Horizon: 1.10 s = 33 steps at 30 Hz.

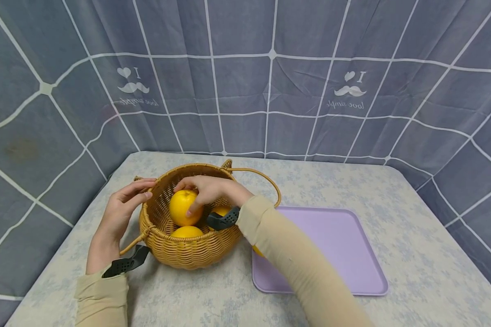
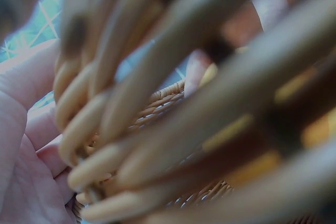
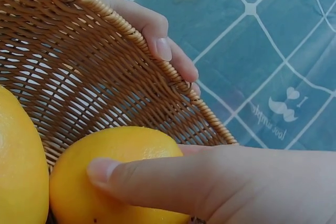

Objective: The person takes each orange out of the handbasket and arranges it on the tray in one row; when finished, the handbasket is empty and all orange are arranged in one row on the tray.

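A round wicker basket [image 1: 188, 254] stands on the table with several oranges in it. My right hand [image 1: 210, 190] reaches inside and grips one orange [image 1: 182, 209]. In the right wrist view the thumb presses across that orange [image 3: 121, 142], and its fingers are mostly hidden behind it. Two more oranges lie beside it, one near the front wall [image 1: 187, 232] and one partly under my right wrist [image 1: 221, 210]. At the basket's left side my left hand [image 1: 124, 206] holds the rim, the thumb [image 3: 163, 48] at the edge and the other fingers outside.
Right of the basket lies a lilac tray [image 1: 331, 245]; a sliver of another orange [image 1: 258, 251] shows on it beside my right sleeve. A thin wicker handle [image 1: 266, 177] sticks out to the right. Behind the table [image 1: 413, 236] hangs a grey-blue checked curtain [image 1: 245, 91].
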Tool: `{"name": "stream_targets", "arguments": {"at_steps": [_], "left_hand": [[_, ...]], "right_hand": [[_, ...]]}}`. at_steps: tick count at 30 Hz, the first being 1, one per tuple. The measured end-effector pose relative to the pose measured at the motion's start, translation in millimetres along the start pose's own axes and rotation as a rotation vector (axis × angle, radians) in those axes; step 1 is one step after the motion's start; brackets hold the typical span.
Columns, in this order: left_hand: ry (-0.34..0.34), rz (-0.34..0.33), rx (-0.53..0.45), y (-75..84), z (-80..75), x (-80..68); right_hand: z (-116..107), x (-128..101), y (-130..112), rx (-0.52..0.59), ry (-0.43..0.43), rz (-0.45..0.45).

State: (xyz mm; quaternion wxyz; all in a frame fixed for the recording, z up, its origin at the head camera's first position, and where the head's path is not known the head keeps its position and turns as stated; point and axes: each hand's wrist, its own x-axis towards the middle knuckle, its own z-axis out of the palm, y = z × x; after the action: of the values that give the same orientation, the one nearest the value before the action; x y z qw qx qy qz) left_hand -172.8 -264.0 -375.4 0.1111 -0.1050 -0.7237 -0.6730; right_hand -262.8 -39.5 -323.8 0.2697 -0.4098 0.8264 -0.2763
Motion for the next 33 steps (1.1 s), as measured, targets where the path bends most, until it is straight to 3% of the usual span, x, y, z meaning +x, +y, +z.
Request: {"name": "stream_targets", "arguments": {"at_steps": [7, 19, 33], "left_hand": [[0.006, -0.006, 0.021, -0.9, 0.0, 0.4], [0.008, -0.010, 0.013, -0.3, -0.3, -0.5], [0.011, -0.016, 0.027, 3.6, 0.8, -1.6]], "right_hand": [[-2, -6, -3, 0.011, 0.016, -0.053], [0, -28, -12, 0.041, 0.139, -0.099], [-3, -59, -5, 0.207, 0.388, -0.093]]}}
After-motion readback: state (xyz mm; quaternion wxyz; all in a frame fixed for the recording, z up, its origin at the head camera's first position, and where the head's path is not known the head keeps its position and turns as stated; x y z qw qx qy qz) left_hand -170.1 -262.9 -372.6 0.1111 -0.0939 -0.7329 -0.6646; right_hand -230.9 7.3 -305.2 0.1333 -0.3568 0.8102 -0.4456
